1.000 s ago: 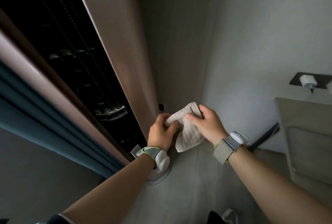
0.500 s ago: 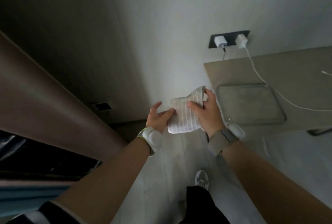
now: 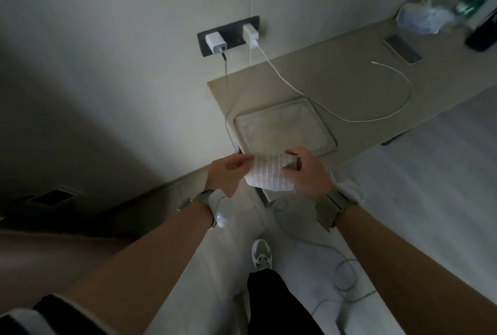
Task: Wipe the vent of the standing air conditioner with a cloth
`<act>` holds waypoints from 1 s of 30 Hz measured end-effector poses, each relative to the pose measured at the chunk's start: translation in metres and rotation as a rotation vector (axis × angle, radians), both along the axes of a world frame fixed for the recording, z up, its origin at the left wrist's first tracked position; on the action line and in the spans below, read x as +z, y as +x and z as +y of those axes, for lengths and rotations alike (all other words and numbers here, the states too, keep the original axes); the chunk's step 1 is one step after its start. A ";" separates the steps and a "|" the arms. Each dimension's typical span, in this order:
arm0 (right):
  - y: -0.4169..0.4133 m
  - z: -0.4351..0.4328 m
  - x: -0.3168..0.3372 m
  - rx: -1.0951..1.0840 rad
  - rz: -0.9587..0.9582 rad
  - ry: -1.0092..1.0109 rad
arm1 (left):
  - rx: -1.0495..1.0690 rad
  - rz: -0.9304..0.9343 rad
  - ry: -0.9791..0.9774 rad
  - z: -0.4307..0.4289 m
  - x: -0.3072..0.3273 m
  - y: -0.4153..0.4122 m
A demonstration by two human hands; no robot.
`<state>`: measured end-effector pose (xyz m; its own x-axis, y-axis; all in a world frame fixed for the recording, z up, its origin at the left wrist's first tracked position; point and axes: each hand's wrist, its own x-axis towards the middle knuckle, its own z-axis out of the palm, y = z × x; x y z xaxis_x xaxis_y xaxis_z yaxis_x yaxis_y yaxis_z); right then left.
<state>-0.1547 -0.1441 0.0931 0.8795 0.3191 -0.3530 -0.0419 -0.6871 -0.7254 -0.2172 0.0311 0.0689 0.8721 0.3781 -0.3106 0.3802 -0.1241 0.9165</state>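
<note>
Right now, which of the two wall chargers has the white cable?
The right-hand charger: its white cable loops across the desk. The left-hand charger carries a dark cord that drops straight down.

Desk (image 3: 349,65) edge just ahead of my hands; tray (image 3: 282,125) and white cable (image 3: 376,116) occupy its near end. Floor (image 3: 403,200) rightward open.

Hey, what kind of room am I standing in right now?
Probably a bedroom or hotel-style room. A wall-mounted desk holds a tray, a phone and a loose charging cable, with two chargers in a wall socket. Both hands hold a cloth.
</note>
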 end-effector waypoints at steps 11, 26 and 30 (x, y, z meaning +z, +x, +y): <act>0.109 -0.030 -0.061 -0.079 -0.166 -0.166 | -0.090 0.106 0.342 -0.033 -0.061 0.112; 0.179 0.000 -0.107 0.022 0.019 -0.289 | -0.023 0.252 0.139 -0.021 -0.099 0.176; 0.171 0.016 -0.101 0.048 0.033 -0.284 | -0.053 0.291 0.136 -0.005 -0.094 0.171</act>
